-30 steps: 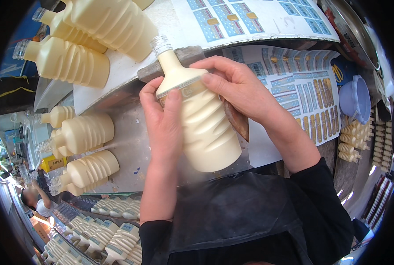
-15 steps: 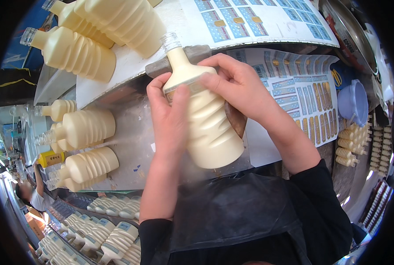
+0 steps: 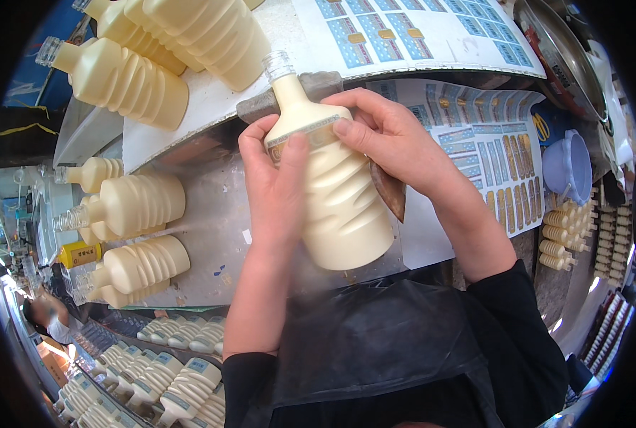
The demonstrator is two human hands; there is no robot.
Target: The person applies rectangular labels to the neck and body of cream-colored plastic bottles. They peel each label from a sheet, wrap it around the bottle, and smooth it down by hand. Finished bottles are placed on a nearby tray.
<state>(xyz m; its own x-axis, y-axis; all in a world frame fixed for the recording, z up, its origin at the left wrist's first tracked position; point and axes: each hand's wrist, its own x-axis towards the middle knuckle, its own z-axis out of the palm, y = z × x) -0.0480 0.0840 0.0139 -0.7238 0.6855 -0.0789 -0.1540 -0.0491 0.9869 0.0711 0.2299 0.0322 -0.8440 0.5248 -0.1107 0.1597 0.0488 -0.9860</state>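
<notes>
A cream ribbed bottle (image 3: 346,221) with a clear screw-thread neck lies tilted in front of me, its shoulder by a grey block (image 3: 261,108). My left hand (image 3: 275,171) wraps its left side, the thumb pressed on a narrow grey-gold label strip (image 3: 316,138) that runs across the shoulder. From the right, my right hand (image 3: 385,135) grips the bottle, with its thumb at the strip's right end. Below that palm a brown pointed flat piece (image 3: 389,191) sticks out; its upper end is hidden, and I cannot tell how it is held.
Sheets of blue and gold labels (image 3: 485,160) lie at the right, with another label sheet (image 3: 382,39) on the raised white board. Cream bottles (image 3: 143,207) stand on the left; more (image 3: 189,389) fill the lower left. A lilac bucket (image 3: 569,167) is far right. Another person (image 3: 50,314) works at far left.
My right thumb has slid a little to the right, baring more of the label strip. The brown pointed piece has swung out farther from the bottle. Both hands keep their hold.
</notes>
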